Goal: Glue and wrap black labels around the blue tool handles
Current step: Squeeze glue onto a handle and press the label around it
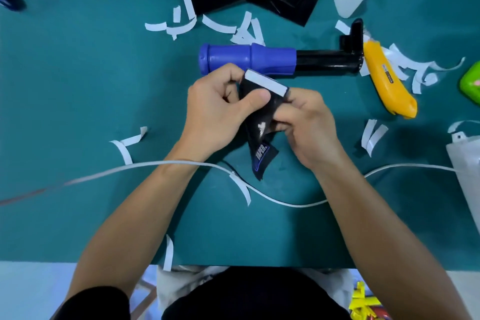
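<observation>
Green mat (78, 86) around your hands carries loose white strips (122, 148), but the label (262, 138) is not yet on the handle (246, 60), which lies just beyond your knuckles. Your left hand (215, 112) pinches the label's upper end and your right hand (306, 127) pinches it by the white backing (266, 83); peeling, gluing and wrapping appear to remain. Label axis runs from your fingertips toward your wrists, free end nearest you; handle axis lies crosswise, blue end beyond your left hand.
</observation>
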